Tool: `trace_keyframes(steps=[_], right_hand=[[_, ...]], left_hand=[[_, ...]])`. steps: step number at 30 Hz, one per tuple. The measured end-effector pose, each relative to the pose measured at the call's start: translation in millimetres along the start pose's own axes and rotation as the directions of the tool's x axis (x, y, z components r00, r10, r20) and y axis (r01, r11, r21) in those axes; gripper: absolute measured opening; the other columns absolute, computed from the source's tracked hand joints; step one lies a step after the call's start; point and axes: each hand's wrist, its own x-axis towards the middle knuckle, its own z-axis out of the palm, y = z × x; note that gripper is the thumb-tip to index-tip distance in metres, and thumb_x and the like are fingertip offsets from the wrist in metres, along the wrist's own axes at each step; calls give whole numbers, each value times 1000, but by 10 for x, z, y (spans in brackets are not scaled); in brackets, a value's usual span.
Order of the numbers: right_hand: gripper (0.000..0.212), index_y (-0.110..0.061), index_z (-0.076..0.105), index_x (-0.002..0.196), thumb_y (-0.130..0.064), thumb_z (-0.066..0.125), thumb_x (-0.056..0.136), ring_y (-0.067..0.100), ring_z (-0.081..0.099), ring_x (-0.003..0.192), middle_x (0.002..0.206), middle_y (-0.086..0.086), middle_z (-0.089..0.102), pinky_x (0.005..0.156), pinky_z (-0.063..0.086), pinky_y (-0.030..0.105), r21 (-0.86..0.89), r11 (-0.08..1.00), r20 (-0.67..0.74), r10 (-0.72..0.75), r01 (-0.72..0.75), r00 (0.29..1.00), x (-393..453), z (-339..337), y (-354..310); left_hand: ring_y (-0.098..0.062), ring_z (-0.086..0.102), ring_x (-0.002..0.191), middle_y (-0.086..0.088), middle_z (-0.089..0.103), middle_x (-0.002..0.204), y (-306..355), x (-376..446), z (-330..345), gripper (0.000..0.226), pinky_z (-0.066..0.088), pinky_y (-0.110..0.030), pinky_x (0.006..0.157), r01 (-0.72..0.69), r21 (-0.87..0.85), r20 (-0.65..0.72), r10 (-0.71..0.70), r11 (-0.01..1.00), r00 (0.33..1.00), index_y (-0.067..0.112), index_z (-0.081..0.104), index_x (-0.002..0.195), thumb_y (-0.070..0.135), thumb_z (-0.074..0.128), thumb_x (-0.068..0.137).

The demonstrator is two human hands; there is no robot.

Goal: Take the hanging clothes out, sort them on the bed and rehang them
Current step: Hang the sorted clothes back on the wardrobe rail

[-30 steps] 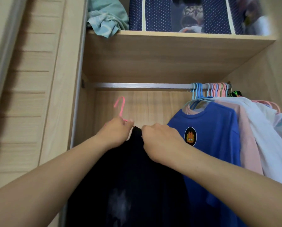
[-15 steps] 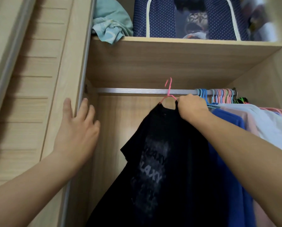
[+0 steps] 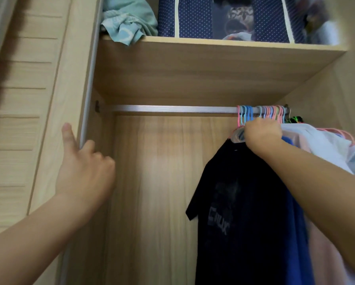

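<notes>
A black T-shirt (image 3: 240, 202) with a faint grey print hangs on a pink hanger (image 3: 238, 122) hooked over the metal rail (image 3: 172, 109), at the left end of the row. My right hand (image 3: 262, 133) grips the hanger at the shirt's collar. Behind it hang a blue shirt (image 3: 300, 233), a pale pink one and a white one (image 3: 324, 147) on several pastel hangers. My left hand (image 3: 84, 167) rests on the wardrobe's left frame edge (image 3: 86, 112), thumb up, fingers curled round the edge.
A wooden shelf (image 3: 213, 46) above the rail carries crumpled teal clothes (image 3: 127, 23) and a navy dotted storage bag (image 3: 230, 17). A slatted sliding door (image 3: 22, 120) stands at the left. The rail's left stretch is bare.
My right hand carried the black shirt to the right and its pink hook now sits on the rail beside the other hangers. My left hand curled its fingers onto the frame edge.
</notes>
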Motion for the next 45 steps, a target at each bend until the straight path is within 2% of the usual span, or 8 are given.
trace_keyframes(steps=[10, 14, 17, 21, 28, 33, 39, 45], right_hand=[[12, -13, 65, 100, -21, 58, 93, 22, 60, 81, 94, 7, 63, 69, 47, 32, -42, 995, 15, 86, -86, 996, 74, 75, -127], [36, -12, 62, 123, -28, 59, 90, 32, 56, 108, 118, 16, 57, 92, 48, 43, -127, 981, -36, 140, -144, 989, -79, 74, -290], [43, -12, 60, 128, -27, 60, 87, 37, 48, 120, 126, 17, 54, 100, 41, 48, -96, 995, -90, -28, 19, 996, -359, 25, -609], [24, -15, 64, 110, -19, 57, 87, 29, 50, 107, 114, 10, 57, 80, 38, 39, 189, 927, -38, -323, 324, 946, -955, -117, -1049], [25, -14, 67, 100, -12, 47, 85, 30, 56, 98, 107, 10, 64, 74, 45, 33, 613, 528, -40, -722, 588, 691, -1980, -217, -1107], [28, -26, 73, 107, -22, 49, 93, 25, 62, 111, 118, 0, 70, 93, 52, 36, 846, 97, -205, -849, 524, 486, -2896, -109, -696], [27, -25, 73, 115, -27, 52, 99, 19, 62, 116, 122, -4, 69, 98, 48, 29, 956, -212, -217, -976, 204, 0, -4654, -79, -275], [24, -25, 72, 115, -27, 54, 99, 14, 61, 114, 120, -5, 69, 95, 44, 25, 915, -401, -398, -880, -45, -258, -6319, -993, 362]], left_hand=[[-28, 51, 116, 1, 72, 94, -28, -16, 7, 28, 0, -76, 111, -14, -47, -4, 14, 999, 1000, 24, 70, 106, 24, 45, 94], [-27, 53, 113, 2, 72, 89, -26, -13, 34, 27, -1, -76, 111, -9, -75, -6, 9, 997, 1000, 25, 72, 101, 27, 46, 94], [-26, 55, 110, 2, 71, 85, -33, -55, 33, 25, -2, -76, 110, -37, -105, -13, 35, 994, 999, 27, 72, 95, 29, 47, 93], [-26, 64, 85, -2, 69, 72, -43, -339, 129, 28, 8, -71, 115, -99, -331, -205, 31, 938, 978, 21, 67, 77, 34, 45, 88], [-25, 66, 83, 0, 66, 68, 53, -1564, -87, 33, 25, -66, 114, -157, -419, -69, 141, 894, 988, 21, 64, 73, 37, 38, 87], [-20, 64, 81, 5, 68, 74, 197, -2637, -741, 32, 47, -47, 99, 220, -531, 210, -124, 818, 970, 25, 67, 79, 36, 38, 87], [-16, 63, 87, 9, 68, 93, 189, -4582, -1855, 23, 52, -34, 71, 536, -248, 772, -169, 807, 612, 27, 69, 97, 34, 47, 96], [-17, 62, 84, 8, 65, 84, -367, -6072, -3365, 18, 46, -34, 68, 730, 134, 801, -507, 671, 319, 24, 60, 81, 29, 49, 94]])
